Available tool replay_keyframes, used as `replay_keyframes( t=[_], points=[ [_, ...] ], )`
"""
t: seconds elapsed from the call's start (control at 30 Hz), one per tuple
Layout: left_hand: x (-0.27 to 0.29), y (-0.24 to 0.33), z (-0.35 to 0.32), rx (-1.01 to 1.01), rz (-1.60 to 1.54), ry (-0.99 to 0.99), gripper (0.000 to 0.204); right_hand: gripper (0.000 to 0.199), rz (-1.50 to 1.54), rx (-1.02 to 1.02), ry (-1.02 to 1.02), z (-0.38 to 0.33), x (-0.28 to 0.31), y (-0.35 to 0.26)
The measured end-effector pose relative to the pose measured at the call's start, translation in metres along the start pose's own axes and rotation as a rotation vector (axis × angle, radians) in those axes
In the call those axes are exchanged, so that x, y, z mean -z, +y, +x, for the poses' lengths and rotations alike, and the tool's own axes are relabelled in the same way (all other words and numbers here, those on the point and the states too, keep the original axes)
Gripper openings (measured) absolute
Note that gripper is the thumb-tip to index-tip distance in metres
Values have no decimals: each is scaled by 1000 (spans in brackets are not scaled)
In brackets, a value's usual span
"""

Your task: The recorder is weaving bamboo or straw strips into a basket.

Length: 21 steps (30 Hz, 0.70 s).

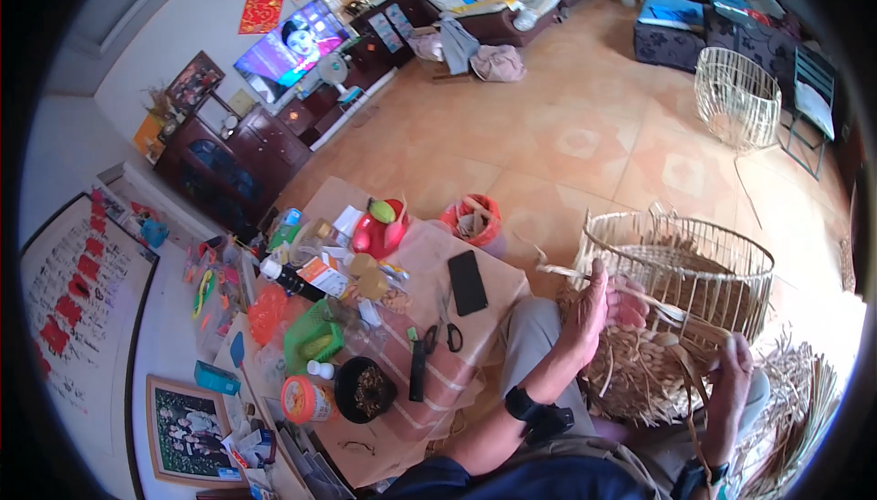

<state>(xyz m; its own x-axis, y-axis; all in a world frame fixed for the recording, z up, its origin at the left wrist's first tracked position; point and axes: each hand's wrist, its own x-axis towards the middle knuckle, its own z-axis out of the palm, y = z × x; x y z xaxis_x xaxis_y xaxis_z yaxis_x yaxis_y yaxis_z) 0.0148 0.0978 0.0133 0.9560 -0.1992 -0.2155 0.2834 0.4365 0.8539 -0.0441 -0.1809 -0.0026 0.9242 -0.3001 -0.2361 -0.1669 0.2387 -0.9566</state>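
Observation:
A partly woven basket (630, 377) of pale plant fibre rests at my lap, its lower wall covered in braided strands. The open rim and bare ribs of its frame (694, 249) stand up on the far side. Above the weave, my left hand (598, 313) is closed on a flat straw strand (671, 310), whose loose end sticks out to the left past the thumb. Over at the basket's right side, my right hand (731, 381) pinches the straw near the same strand, with more fibre hanging below it. The fingers partly hide their grip.
A cloth-covered table (416, 308) on my left carries scissors (448, 328), a black phone (469, 283), a dark bowl (365, 389) and a green basket (312, 336). Loose straw (795, 390) lies at my right. Beyond stand a red-lined bin (475, 219) and another basket frame (738, 98).

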Motion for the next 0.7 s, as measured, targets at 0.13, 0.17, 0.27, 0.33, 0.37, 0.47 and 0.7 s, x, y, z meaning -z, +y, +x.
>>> replay_keyframes(
  t=[0.13,0.17,0.27,0.33,0.37,0.47,0.7],
  points=[
    [-23,6,-12,60,-47,-53,81,16,709,-101,87,4,22,11],
    [-24,7,-14,-57,-59,-5,74,14,704,-97,17,4,39,21],
    [-17,9,-14,-267,24,108,65,18,388,-80,-173,-5,45,18],
    [-16,10,-10,-355,111,164,62,28,-249,-35,-385,-17,35,-1],
    [-16,12,-9,-401,214,198,57,24,-397,118,-518,-20,22,-14],
    [-14,18,-10,-399,698,256,44,19,-429,-65,-436,-23,8,-28],
    [-56,-4,-32,-629,1171,-157,23,17,378,71,115,14,82,44]
  ],
)
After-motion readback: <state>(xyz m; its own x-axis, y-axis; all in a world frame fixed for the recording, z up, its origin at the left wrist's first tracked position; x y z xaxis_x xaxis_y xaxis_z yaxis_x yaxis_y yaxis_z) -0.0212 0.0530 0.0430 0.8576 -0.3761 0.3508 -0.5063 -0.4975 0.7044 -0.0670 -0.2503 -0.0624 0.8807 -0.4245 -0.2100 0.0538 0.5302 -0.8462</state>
